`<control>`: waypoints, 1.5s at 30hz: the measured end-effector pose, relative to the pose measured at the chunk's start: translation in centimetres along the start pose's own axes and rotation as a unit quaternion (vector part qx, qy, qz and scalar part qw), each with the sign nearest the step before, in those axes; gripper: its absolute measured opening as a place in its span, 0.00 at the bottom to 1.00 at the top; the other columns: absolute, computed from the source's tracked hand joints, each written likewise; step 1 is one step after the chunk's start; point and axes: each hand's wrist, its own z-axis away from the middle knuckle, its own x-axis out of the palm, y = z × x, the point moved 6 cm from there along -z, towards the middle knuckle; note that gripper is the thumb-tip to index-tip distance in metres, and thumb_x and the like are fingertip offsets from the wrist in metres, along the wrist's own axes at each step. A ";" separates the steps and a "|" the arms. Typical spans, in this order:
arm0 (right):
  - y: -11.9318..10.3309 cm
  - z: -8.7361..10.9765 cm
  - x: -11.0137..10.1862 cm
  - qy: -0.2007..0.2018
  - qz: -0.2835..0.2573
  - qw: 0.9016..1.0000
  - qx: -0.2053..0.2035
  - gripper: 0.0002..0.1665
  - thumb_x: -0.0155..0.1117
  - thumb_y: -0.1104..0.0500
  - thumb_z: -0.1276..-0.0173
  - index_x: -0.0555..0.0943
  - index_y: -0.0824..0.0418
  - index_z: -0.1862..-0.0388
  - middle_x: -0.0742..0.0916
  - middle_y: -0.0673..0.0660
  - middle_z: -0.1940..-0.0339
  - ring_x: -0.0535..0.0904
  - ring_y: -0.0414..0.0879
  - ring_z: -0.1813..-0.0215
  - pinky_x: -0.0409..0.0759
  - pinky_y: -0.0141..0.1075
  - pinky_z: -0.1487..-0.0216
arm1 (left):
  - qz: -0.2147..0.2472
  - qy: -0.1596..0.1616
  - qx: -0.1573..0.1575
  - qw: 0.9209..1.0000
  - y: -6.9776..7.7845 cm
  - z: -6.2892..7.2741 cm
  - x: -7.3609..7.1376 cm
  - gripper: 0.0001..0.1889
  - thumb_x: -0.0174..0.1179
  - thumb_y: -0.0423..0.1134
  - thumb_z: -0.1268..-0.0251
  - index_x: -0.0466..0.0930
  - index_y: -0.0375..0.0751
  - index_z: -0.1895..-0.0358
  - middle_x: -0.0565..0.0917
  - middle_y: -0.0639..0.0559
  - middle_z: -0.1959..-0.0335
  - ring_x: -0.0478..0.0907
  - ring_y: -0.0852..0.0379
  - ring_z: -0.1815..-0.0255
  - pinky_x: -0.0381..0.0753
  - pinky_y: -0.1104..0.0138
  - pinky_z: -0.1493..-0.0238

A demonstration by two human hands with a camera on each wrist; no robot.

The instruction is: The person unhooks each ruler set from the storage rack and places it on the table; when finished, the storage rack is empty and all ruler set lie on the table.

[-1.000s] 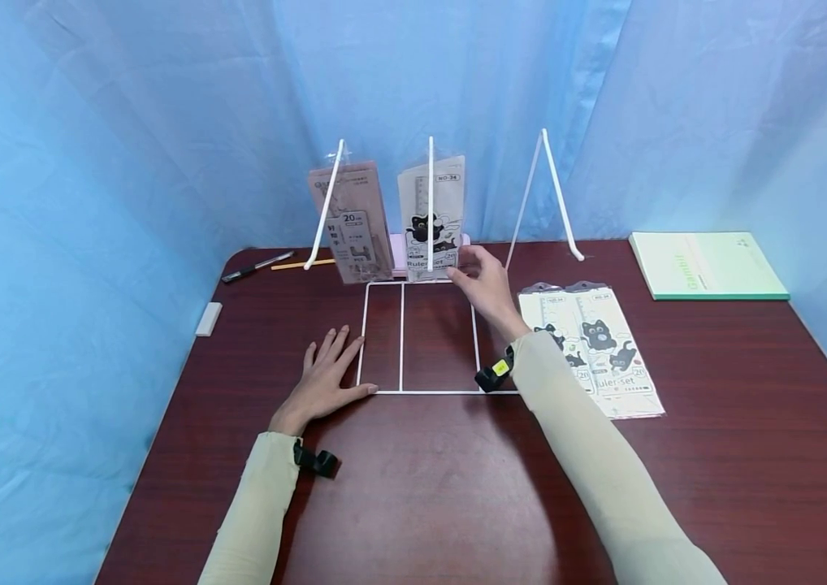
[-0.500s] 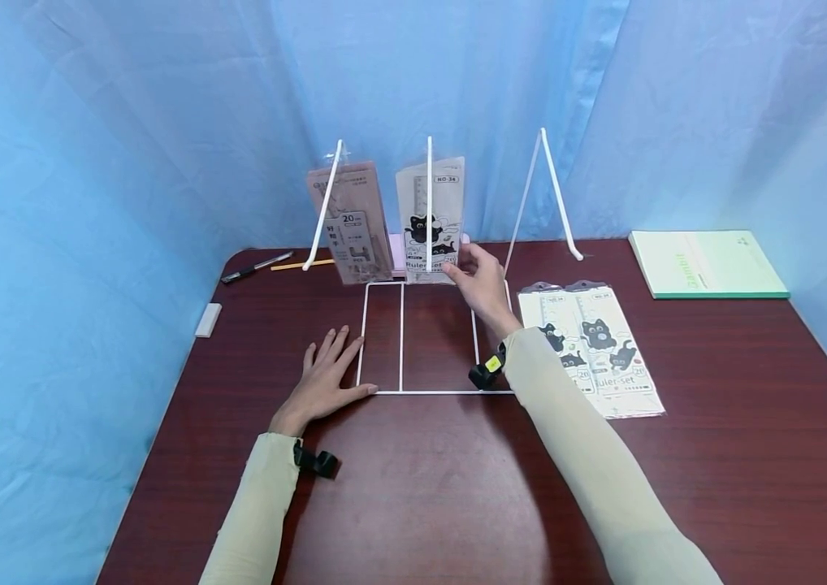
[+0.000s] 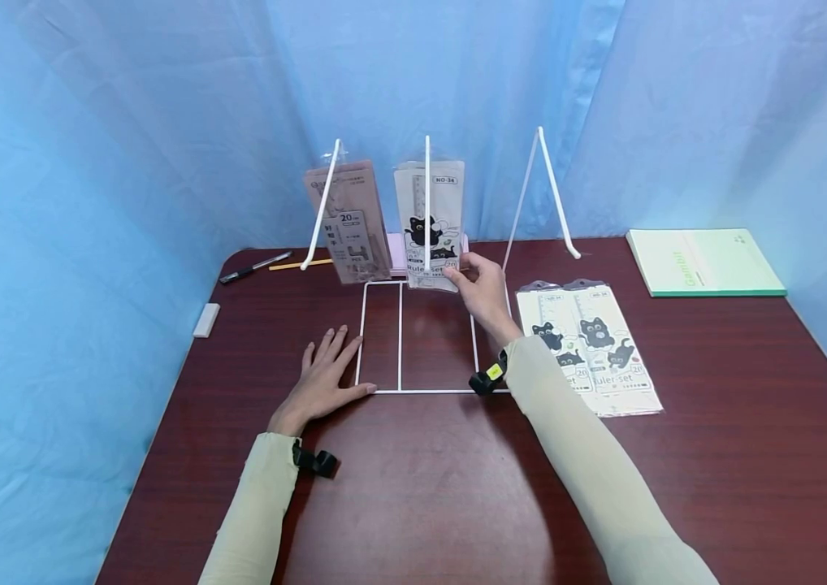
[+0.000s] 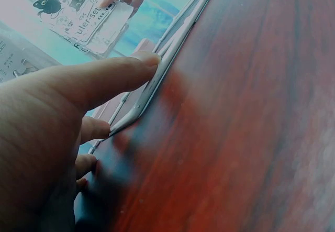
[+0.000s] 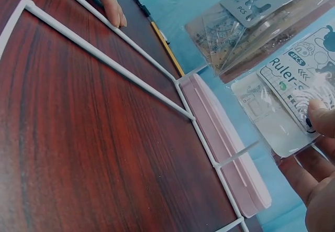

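A white wire rack (image 3: 421,392) stands on the table, with hooks rising at its back. From the middle hook hang ruler sets (image 3: 446,203) in clear sleeves, printed with black cats. My right hand (image 3: 485,294) pinches their lower right corner, thumb in front and fingers behind, as the right wrist view shows at the printed card (image 5: 293,85). My left hand (image 3: 320,378) rests with fingers spread at the rack's left side, its thumb (image 4: 120,75) lying on the front wire. Pinkish ruler packs (image 3: 355,219) hang on the left hook.
Two more ruler sets (image 3: 611,349) lie on the table right of the rack. Further right is a green notebook (image 3: 706,264). A pink case (image 5: 225,143) sits behind the rack. A pen (image 3: 253,266), a yellow pencil (image 3: 300,264) and a white eraser (image 3: 205,320) lie at the left.
My right hand has drawn the lower end of the hanging ruler sets slightly down and toward me. The left hand has stayed in place.
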 end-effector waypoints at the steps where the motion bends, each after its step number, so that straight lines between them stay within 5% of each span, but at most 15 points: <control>1: -0.1 0.1 0.0 0.003 0.004 1.000 -0.004 0.13 0.71 0.61 0.34 0.84 0.71 0.58 0.90 0.69 0.57 0.89 0.52 0.56 0.76 0.21 0.63 | 0.000 0.000 0.000 1.000 0.0 0.0 0.0 0.49 0.64 0.62 0.38 0.51 0.50 0.19 0.44 0.42 0.16 0.36 0.39 0.15 0.34 0.36 0.21; 9: -0.5 0.7 -0.4 0.019 0.027 0.999 -0.032 0.11 0.72 0.60 0.36 0.86 0.69 0.63 0.91 0.68 0.64 0.78 0.35 0.69 0.72 0.23 0.67 | -0.003 -0.003 -0.001 1.000 -0.2 0.0 0.1 0.49 0.64 0.62 0.38 0.50 0.51 0.18 0.43 0.43 0.15 0.35 0.40 0.14 0.33 0.37 0.20; 45: -1.4 4.1 -0.9 0.028 0.033 0.997 -0.065 0.11 0.75 0.61 0.40 0.89 0.68 0.62 0.91 0.66 0.67 0.78 0.30 0.72 0.72 0.23 0.69 | 0.005 0.004 0.001 1.000 0.0 0.1 0.0 0.49 0.64 0.62 0.38 0.51 0.50 0.19 0.45 0.41 0.16 0.36 0.39 0.15 0.34 0.36 0.21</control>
